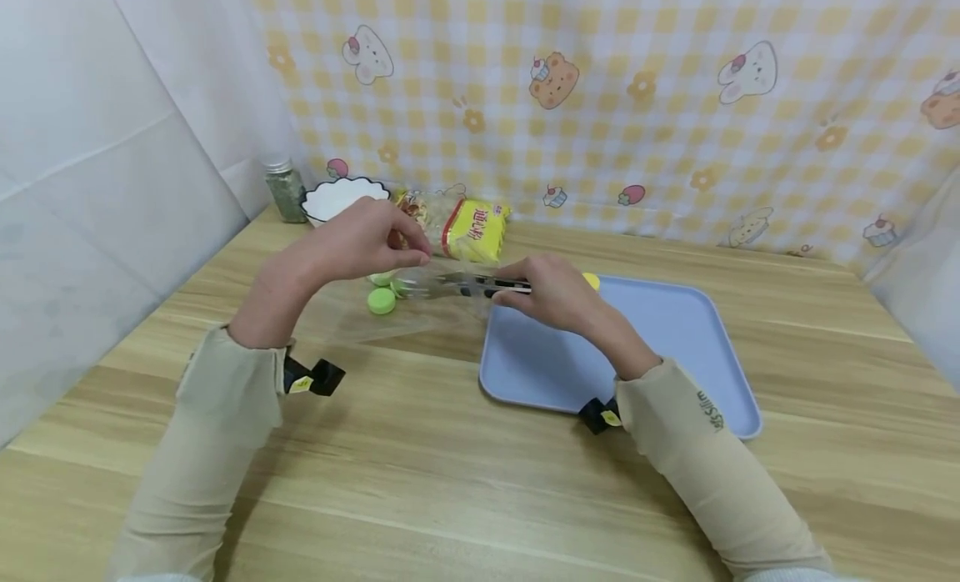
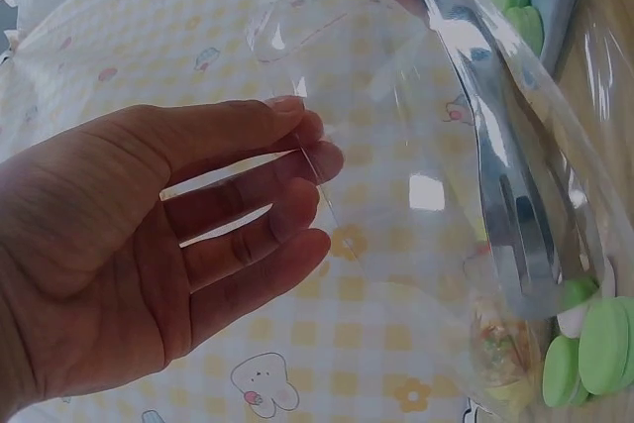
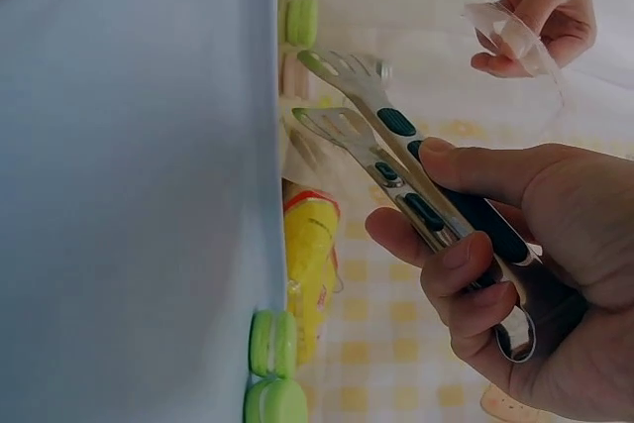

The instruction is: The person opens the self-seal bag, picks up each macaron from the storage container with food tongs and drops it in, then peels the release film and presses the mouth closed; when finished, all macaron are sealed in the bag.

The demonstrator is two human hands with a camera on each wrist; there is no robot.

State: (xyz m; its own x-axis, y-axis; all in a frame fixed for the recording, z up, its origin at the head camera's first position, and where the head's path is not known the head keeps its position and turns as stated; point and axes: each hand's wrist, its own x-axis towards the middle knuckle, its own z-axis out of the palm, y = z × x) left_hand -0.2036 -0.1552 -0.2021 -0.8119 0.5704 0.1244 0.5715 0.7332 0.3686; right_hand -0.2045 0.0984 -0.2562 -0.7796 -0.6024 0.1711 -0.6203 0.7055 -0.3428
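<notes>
My left hand [image 1: 352, 247] pinches the rim of a clear plastic bag [image 1: 367, 330] between thumb and forefinger, holding it up. Silver tongs with dark grips [image 3: 399, 123] are gripped in my right hand [image 1: 558, 294]. In the left wrist view, the tongs' slotted ends [image 2: 520, 245] appear within the bag, close to green macarons [image 2: 606, 344]. A green macaron [image 1: 381, 301] lies at the bag's left part in the head view; whether each macaron is inside the bag is unclear. More green macarons [image 3: 272, 344] sit at the tray's edge in the right wrist view.
A blue tray [image 1: 675, 340] lies to the right, with a yellow round piece [image 1: 592, 280] by its back edge. Behind the hands stand a scalloped white bowl [image 1: 341, 197], a jar of green flakes [image 1: 285, 192] and a yellow food packet [image 1: 477, 230], before a checked curtain [image 1: 630, 132].
</notes>
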